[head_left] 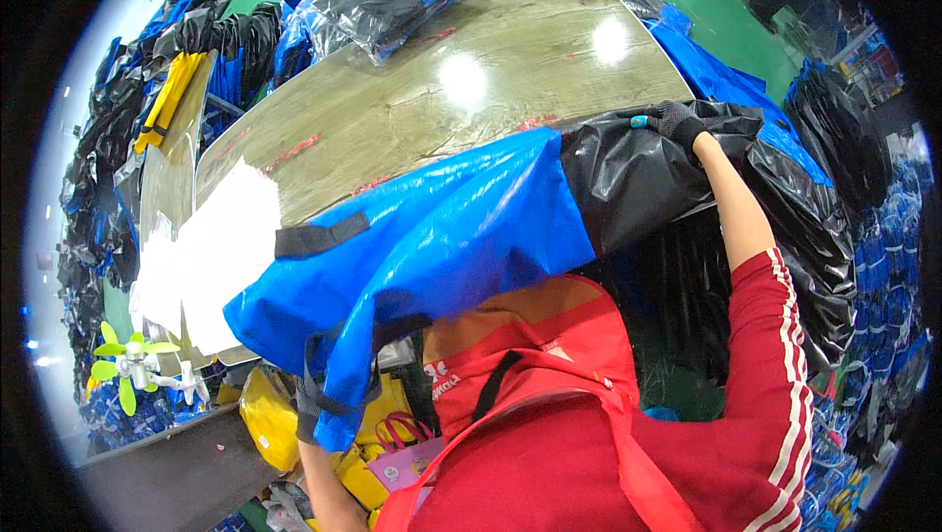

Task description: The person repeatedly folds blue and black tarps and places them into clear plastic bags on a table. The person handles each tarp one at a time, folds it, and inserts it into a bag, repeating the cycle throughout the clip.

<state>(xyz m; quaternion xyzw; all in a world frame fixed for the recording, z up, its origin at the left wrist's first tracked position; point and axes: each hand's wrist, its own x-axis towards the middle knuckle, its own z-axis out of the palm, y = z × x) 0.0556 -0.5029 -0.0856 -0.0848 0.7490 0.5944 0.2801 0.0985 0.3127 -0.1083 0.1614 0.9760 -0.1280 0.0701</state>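
Note:
A large, glossy blue-and-black coated-fabric piece (471, 208) with a short black strap (322, 235) on its blue part stretches across the near side of the table, its lower edge hanging over. My right hand (675, 124), in a dark glove with a light-blue band on one finger, grips the far edge of the black part. At the lower left, my left hand (312, 404), also dark-gloved, is closed round the hanging blue corner. Folds of the fabric hide most of its fingers.
The wood-patterned table (392, 110) bears white sheets (231, 247) at its left and plastic-wrapped blue and black pieces (392, 2) along its far edge. A small green fan (137, 355) stands left. Yellow bags (268, 419) lie below; black material (805, 238) hangs at right.

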